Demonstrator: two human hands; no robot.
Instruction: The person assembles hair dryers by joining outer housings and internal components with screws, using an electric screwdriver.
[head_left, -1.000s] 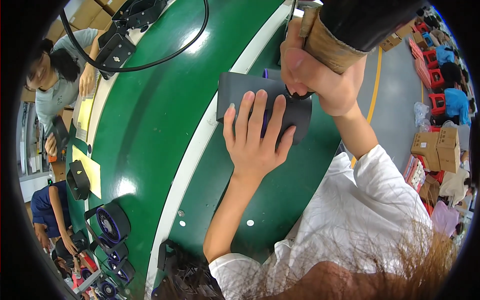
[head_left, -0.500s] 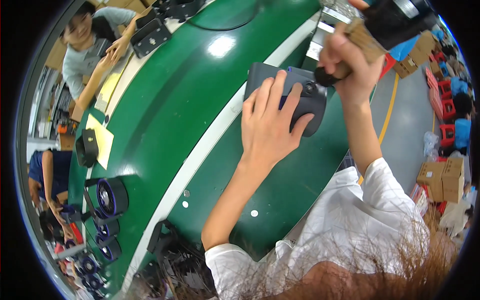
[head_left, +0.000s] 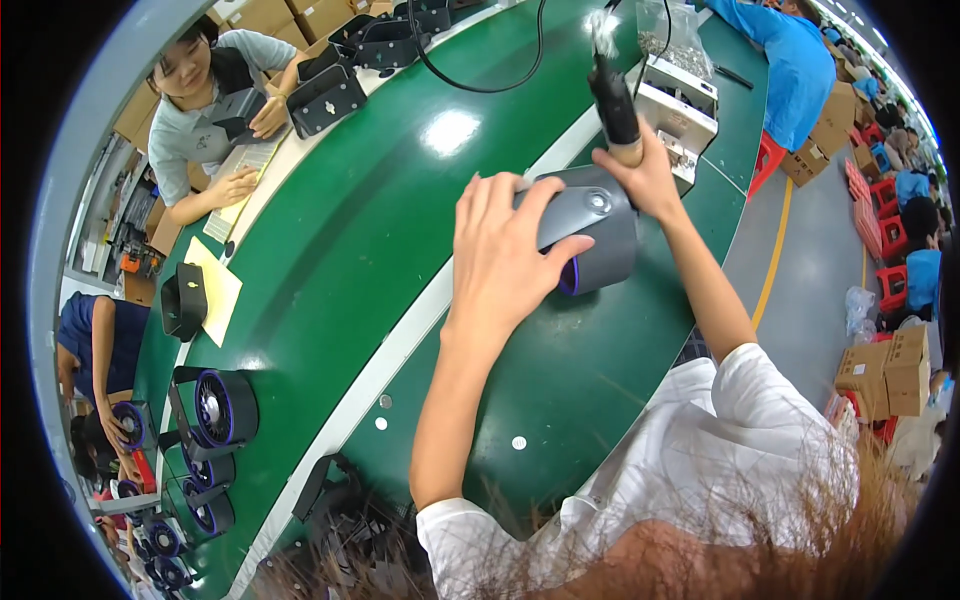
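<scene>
My left hand [head_left: 503, 235] lies over a dark grey rounded housing [head_left: 615, 240], fingers gripping its upper side and thumb on the flat grey strap. A purple ring shows along its lower edge, and a round screw recess sits at the strap's end. Just beyond the housing, my right hand [head_left: 648, 180] is closed round an electric screwdriver [head_left: 615, 105] with a black body and a tan lower grip. The screwdriver points away from the housing, and its far end is blurred near the white metal box.
White metal box units [head_left: 678, 110] stand at the far right, with a bag of small metal parts [head_left: 675, 40] behind. A black cable [head_left: 480, 88] loops over the green table [head_left: 400, 200]. Black-and-purple fans [head_left: 222, 408] stand left. A co-worker [head_left: 190, 130] handles a black bracket opposite.
My right hand has swung the screwdriver off the housing toward the white metal box. The housing has turned under my left hand, showing its purple ring. The co-worker opposite has picked up a black bracket.
</scene>
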